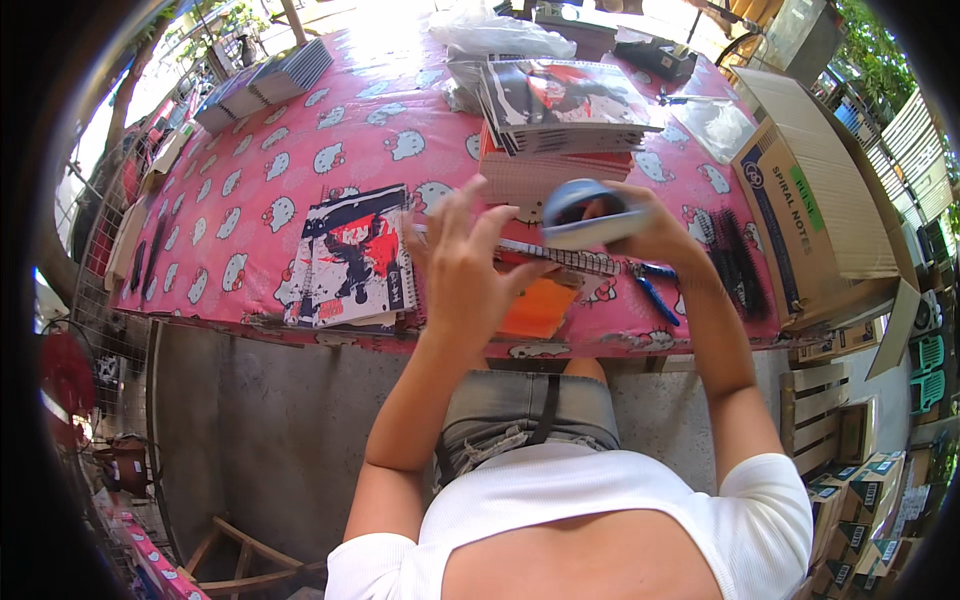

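Note:
A spiral-bound notebook is seen nearly edge-on at the table's near side, its coil toward the right. My left hand is at its left end, with fingers spread and the thumb stretched along the near side. Motion blurs my right hand, which grips a rounded blue-and-white thing with a dark middle, held above the notebook; its kind cannot be made out. Beneath the notebook shows an orange sheet or cover. Blue-handled pliers lie to the right.
Left of my hands lie notebooks with black, white and red covers. Beyond, a taller notebook stack stands beside a plastic bag. Black binding coils and a cardboard box occupy the right side; more notebooks lie far left.

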A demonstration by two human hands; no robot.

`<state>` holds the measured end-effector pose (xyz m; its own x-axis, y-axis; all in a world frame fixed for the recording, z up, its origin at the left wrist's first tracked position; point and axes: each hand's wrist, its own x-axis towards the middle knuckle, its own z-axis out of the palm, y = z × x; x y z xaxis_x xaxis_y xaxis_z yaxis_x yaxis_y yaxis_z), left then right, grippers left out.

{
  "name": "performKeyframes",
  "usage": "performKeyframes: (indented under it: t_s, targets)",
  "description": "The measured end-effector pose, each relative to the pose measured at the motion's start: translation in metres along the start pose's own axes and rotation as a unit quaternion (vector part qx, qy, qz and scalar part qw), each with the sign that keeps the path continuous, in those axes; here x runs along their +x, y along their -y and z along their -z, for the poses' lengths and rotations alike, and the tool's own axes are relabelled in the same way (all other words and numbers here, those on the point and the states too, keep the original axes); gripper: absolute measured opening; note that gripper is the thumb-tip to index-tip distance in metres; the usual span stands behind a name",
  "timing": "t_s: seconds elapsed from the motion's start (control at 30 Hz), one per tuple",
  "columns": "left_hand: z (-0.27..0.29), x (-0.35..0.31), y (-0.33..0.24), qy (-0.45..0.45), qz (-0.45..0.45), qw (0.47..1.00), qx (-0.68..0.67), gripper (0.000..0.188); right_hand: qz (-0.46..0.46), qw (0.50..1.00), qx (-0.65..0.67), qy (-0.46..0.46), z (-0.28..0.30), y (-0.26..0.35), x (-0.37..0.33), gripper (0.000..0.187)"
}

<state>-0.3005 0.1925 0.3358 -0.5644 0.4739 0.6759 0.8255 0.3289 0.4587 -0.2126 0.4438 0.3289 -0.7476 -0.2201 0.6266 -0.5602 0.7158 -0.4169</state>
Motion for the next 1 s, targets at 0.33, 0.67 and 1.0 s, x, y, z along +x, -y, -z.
performKeyframes:
  t_s: [0.33, 0.67, 1.0]
  targets:
    - [0.005, -0.008, 0.041, -0.037, 0.063, 0.990, -0.120, 0.040, -0.329, 0.812, 0.481, -0.028, -0.019, 0.012, 0.030, 0.048]
    - [0.005, -0.016, 0.057, -0.044, 0.227, 0.845, -0.483, 0.035, -0.221, 0.948, 0.225, 0.032, -0.056, 0.002, 0.061, 0.045]
    - [0.012, -0.024, 0.074, -0.061, 0.282, 0.815, -0.502, 0.037, -0.177, 0.910, 0.375, 0.018, -0.062, 0.015, 0.078, 0.055]
